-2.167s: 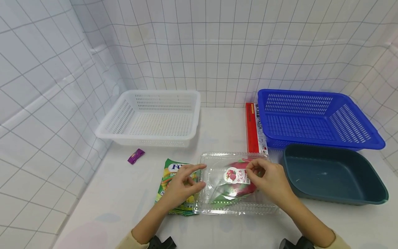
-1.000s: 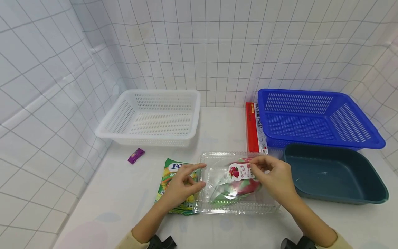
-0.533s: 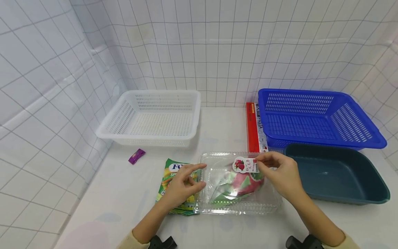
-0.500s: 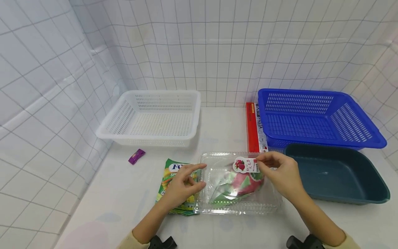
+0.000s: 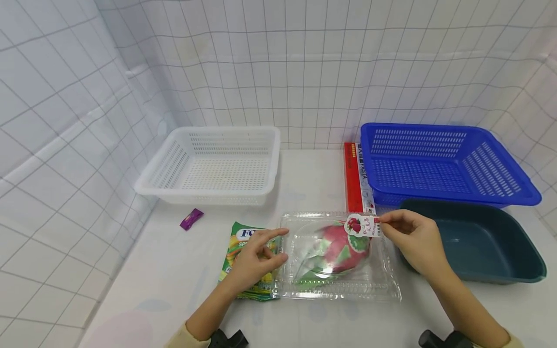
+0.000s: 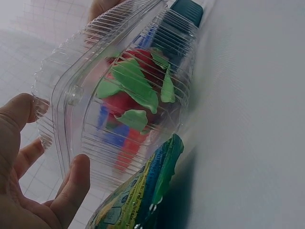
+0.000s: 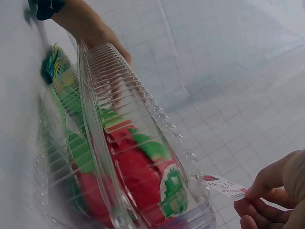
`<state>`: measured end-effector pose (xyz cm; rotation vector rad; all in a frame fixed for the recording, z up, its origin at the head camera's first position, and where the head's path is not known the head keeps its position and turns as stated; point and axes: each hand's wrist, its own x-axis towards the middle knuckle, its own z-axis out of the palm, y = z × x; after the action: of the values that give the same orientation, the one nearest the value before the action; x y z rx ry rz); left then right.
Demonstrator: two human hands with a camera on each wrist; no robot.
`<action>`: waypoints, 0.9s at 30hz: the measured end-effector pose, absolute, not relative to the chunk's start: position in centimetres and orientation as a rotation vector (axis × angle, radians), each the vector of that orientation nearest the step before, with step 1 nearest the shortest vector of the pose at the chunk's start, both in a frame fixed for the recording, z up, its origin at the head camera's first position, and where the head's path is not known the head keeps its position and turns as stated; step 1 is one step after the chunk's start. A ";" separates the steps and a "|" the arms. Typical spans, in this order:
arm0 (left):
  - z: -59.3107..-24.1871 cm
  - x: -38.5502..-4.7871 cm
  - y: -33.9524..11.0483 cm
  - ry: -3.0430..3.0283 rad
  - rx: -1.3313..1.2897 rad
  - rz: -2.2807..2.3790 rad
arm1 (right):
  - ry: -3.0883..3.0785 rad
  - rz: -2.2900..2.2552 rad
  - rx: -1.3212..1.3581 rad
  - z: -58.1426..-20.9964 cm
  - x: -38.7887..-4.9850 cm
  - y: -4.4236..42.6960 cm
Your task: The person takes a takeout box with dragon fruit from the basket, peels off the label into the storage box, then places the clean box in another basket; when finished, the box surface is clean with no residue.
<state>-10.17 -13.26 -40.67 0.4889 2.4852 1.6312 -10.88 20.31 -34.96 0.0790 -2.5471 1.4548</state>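
Observation:
A clear plastic clamshell box [image 5: 300, 285] holds a red and green dragon fruit [image 5: 337, 249]. My right hand [image 5: 415, 239] pinches the right end of a white label with a red fruit picture [image 5: 363, 225], over the box's right part. In the right wrist view the label [image 7: 224, 186] stretches from the box's edge to the fingertips of my right hand [image 7: 271, 195]. The thumb and fingers of my left hand [image 5: 254, 258] touch the box's left edge. In the left wrist view my left hand [image 6: 43, 176] lies at the box's ridged edge with fingers spread.
A green snack packet [image 5: 232, 246] lies partly under my left hand. A purple wrapped candy [image 5: 191, 219] is farther left. Behind stand a white basket [image 5: 217, 193] and a blue basket [image 5: 452, 197], a red pasta pack [image 5: 353, 181] beside the latter. A dark green bin [image 5: 500, 275] is at right.
My right hand has moved right and slightly away, drawing the label from the middle of the lid toward its right side. The box's right edge shows tilted outward more. My left hand stays in place.

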 end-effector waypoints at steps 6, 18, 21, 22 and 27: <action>-40.7 -10.0 -13.2 2.482 0.485 1.634 | -2.525 1.444 0.042 -35.3 -10.7 21.9; -40.9 -10.1 -13.3 2.492 0.498 1.633 | -2.434 1.512 -0.064 -35.8 -10.4 24.9; -40.9 -10.1 -13.2 2.484 0.500 1.639 | -2.421 1.533 -0.108 -36.0 -10.3 25.7; -40.9 -10.1 -13.2 2.481 0.499 1.639 | -2.414 1.545 -0.126 -36.1 -10.2 25.9; -40.8 -10.1 -13.2 2.481 0.490 1.637 | -2.404 1.590 -0.272 -36.2 -10.2 27.5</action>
<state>-10.08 -13.22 -40.80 0.4899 2.4807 1.6367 -10.21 27.52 -36.22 -0.2716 -2.4041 1.5895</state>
